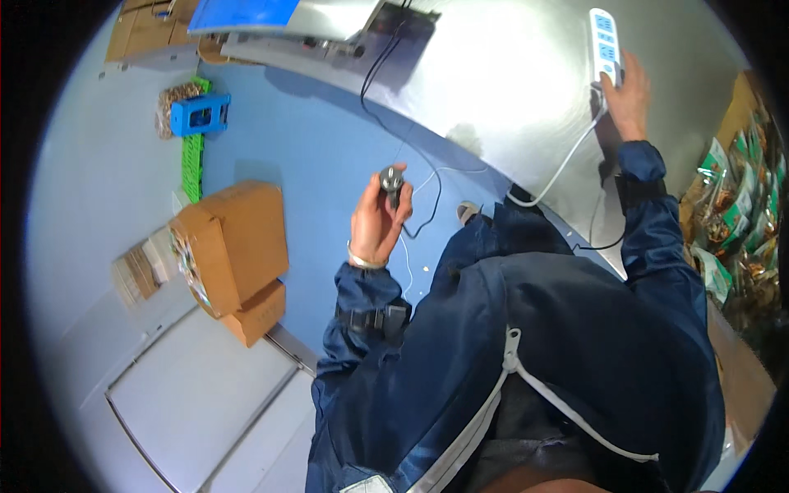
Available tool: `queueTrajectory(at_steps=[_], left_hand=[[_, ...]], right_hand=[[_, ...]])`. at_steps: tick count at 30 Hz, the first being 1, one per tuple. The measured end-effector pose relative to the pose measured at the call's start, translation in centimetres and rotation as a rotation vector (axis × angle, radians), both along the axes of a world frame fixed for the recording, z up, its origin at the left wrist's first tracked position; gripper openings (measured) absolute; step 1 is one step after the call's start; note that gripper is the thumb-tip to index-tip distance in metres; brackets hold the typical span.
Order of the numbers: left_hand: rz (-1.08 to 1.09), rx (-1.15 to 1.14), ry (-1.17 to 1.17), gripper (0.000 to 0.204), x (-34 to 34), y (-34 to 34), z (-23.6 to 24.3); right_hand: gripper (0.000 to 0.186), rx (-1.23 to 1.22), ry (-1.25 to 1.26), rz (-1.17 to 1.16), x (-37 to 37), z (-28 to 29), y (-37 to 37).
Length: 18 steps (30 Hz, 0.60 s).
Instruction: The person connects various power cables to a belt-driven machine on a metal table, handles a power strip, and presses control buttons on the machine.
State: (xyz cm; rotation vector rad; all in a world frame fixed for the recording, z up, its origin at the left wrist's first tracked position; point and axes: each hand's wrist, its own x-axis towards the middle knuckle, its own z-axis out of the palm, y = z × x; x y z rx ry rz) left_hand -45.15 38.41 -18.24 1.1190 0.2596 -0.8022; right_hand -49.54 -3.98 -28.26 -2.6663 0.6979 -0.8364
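Observation:
My left hand (380,215) grips a dark plug (391,179) with its metal pins facing up, out over the blue floor beside the steel table. A black cable (431,214) hangs from the plug in a loop and runs up across the table's edge. My right hand (626,97) holds the lower end of a white power strip (606,41) with pale blue socket panels, resting on the steel table (514,78). A white cord (567,156) runs from the strip's lower end toward the table's near edge.
Cardboard boxes (246,238) stand at the left on the blue floor (304,140), with a green crate (192,164) and blue plastic item (200,115) behind. Bags of dried goods (723,214) lie at the right. My shoe (467,212) shows below the table's edge.

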Motion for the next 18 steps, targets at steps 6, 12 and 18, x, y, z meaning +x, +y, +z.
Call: queueTrajectory(at_steps=[6, 12, 18], left_hand=[[-0.033, -0.291, -0.012, 0.041, 0.5, 1.1, -2.2], [-0.053, -0.386, -0.008, 0.038, 0.7, 2.1, -1.7], [-0.096, -0.345, 0.025, 0.041, 0.6, 4.4, -1.2]], right_hand=[[0.037, 0.167, -0.003, 0.189, -2.0, 2.6, 6.5], [0.025, 0.397, 0.116, 0.406, -1.4, 6.7, 15.2], [0.025, 0.385, 0.209, 0.443, -1.5, 7.6, 18.2]])
